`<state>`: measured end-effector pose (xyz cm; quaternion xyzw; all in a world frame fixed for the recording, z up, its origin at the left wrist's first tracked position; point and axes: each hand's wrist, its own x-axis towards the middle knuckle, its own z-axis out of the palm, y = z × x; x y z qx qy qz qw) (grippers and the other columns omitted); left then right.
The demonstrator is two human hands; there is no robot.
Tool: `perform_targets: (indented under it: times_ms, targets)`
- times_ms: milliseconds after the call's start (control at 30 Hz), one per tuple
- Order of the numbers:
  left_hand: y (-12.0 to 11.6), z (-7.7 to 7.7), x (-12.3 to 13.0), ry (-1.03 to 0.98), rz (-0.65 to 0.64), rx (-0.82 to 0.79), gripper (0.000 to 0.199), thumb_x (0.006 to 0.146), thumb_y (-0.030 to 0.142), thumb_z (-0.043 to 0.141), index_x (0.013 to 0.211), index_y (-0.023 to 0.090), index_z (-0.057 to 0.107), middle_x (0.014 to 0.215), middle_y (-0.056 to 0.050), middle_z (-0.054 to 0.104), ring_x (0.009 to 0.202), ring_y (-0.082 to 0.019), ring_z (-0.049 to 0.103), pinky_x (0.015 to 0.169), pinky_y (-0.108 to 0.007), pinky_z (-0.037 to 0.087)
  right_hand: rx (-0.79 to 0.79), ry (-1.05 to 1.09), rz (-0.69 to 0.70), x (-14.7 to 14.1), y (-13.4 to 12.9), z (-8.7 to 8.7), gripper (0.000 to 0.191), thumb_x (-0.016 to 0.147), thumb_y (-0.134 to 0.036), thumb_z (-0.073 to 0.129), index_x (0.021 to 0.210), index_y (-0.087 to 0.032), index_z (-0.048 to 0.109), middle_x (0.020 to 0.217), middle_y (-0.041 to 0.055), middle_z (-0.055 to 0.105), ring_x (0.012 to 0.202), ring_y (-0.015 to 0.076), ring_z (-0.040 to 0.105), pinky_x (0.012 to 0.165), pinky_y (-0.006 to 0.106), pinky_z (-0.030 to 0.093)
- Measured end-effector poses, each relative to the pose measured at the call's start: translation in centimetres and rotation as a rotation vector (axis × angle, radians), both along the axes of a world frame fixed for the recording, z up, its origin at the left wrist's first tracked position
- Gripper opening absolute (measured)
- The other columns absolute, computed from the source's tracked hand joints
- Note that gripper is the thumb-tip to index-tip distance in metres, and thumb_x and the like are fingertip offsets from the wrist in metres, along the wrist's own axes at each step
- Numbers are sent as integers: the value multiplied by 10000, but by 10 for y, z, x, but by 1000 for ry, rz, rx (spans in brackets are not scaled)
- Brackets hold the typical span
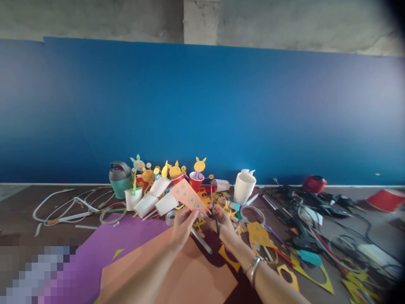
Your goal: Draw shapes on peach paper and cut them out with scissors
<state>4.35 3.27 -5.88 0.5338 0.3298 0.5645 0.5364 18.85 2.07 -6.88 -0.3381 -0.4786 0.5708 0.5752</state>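
Left hand (182, 227): I pinch one patterned orange paper sheet (187, 196)
Right hand (226, 226): I grip one pair of slim dark scissors (216, 219)

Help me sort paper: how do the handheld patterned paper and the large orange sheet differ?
The patterned paper is smaller than the orange sheet. The patterned paper bears green drawings; the orange sheet looks plain. The left hand holds the patterned paper up; the orange sheet lies flat. Both are orange-toned.

Bare forearms (148, 264); right wrist (244, 254): silvery bangle (255, 273), thinner chain-like bracelet (249, 267) beside.
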Motion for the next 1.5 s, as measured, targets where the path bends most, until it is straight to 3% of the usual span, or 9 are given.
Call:
perform_targets:
  times_ms: [200, 433, 600, 733, 767, 833, 1033, 1333, 1500]
  targets:
    - [-5, -1, 1, -1, 87, 37, 191, 777, 334, 664, 785, 150, 714, 779, -65, 716, 727, -217, 651, 670, -293, 513, 49, -24, -30, -3, 2, 3, 358, 646, -275, 794, 826, -209, 492, 663, -59, 476, 517, 70, 351, 462, 195, 271]
    - [-10, -6, 4, -32, 83, -33, 227, 780, 372, 647, 818, 149, 667, 821, -75, 686, 647, -215, 644, 417, -247, 494, 147, -97, -42, -3, 4, -1, 303, 690, -257, 760, 843, -210, 502, 655, -59, 439, 555, 89, 381, 506, 211, 309]
    - [-11, -9, 5, -40, 88, -45, 244, 773, 392, 653, 852, 161, 669, 789, -56, 673, 588, -185, 620, 443, -250, 475, 214, -154, -68, -4, 6, -5, 214, 730, -182, 683, 847, -201, 505, 681, -50, 450, 583, 94, 409, 537, 219, 337]
    - [2, -9, -4, -45, 315, 32, 242, 769, 395, 666, 688, 167, 652, 659, -2, 624, 619, -139, 577, 590, -235, 462, 163, -238, -119, 2, 8, -9, 202, 703, -130, 617, 861, -192, 508, 646, -59, 451, 531, 81, 386, 483, 204, 300]
    - [6, -9, -8, -92, 420, 55, 258, 762, 404, 672, 655, 172, 642, 624, 16, 604, 601, -119, 550, 599, -220, 443, 136, -258, -125, 4, 8, -9, 209, 693, -123, 604, 867, -189, 511, 632, -63, 450, 516, 78, 381, 469, 201, 287]
    - [15, -10, -14, -132, 490, 41, 259, 729, 409, 703, 637, 174, 645, 576, 37, 573, 577, -103, 517, 589, -205, 413, 106, -277, -135, 5, 7, -9, 224, 677, -110, 582, 878, -188, 521, 619, -65, 457, 503, 78, 387, 463, 200, 286]
    - [17, -16, -11, -97, 439, -11, 231, 707, 381, 731, 681, 153, 702, 599, 14, 631, 598, -125, 550, 616, -232, 414, 152, -357, -122, -2, 1, -10, 186, 657, -136, 604, 832, -196, 589, 642, -18, 580, 581, 150, 530, 534, 248, 405]
    - [12, -10, -5, -207, 325, -53, 245, 746, 359, 704, 811, 124, 722, 760, -70, 717, 685, -165, 624, 650, -262, 479, 177, -420, -182, 2, -2, -7, 252, 637, -127, 636, 878, -203, 636, 667, -4, 600, 603, 161, 526, 571, 262, 444]
    - [11, -8, 0, -354, 349, -145, 233, 687, 335, 763, 821, 150, 716, 734, -26, 716, 656, -131, 621, 629, -224, 480, 114, -320, -78, -3, -6, 0, 237, 697, -173, 662, 928, -194, 613, 653, -20, 558, 539, 137, 513, 487, 238, 413]
